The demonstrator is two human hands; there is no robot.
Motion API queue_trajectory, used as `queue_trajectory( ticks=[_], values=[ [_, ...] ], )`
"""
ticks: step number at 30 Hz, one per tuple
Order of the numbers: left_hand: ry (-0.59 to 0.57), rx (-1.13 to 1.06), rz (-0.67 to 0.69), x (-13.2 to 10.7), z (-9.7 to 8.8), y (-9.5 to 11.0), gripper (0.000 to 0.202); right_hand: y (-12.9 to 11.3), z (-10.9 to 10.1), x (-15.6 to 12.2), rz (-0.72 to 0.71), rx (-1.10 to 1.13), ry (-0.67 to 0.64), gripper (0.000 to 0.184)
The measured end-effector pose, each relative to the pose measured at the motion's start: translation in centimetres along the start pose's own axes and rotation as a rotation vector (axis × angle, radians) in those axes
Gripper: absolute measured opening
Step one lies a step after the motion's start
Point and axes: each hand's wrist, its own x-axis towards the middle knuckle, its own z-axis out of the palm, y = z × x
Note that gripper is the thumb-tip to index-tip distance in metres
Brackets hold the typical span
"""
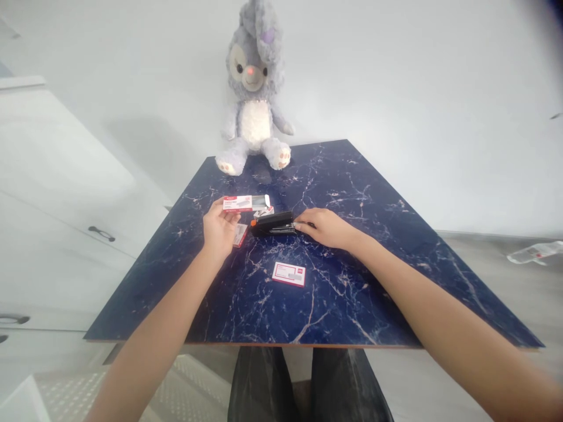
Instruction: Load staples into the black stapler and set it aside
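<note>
My left hand (220, 228) holds up a red-and-white cardboard box (238, 203), gripping it from below at its left part. The box's right end looks open, with a flap sticking out. My right hand (324, 227) pinches the right end of a black stapler (273, 223). Orange shows at the stapler's left tip. Beneath and behind the held box, a small white-and-red box (264, 211) is partly hidden by the stapler. Another small red-and-white box (240, 235) lies beside my left fingers, partly covered by them. Nearer to me, a flat white box with a red border (288, 274) lies on the table.
The table (352, 293) has a dark blue marbled top. A large grey plush rabbit (255, 117) sits at its far edge against the wall. White drawers (65, 234) stand on the left. A clear plastic item (534, 253) lies on the floor at right.
</note>
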Motion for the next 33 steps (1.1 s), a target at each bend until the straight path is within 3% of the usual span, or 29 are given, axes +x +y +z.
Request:
queue_trajectory(
  ticks=[33],
  values=[
    [-0.005, 0.007, 0.001, -0.21, 0.17, 0.44, 0.01, 0.07, -0.12, -0.08, 0.039, 0.065, 0.017, 0.03]
  ],
)
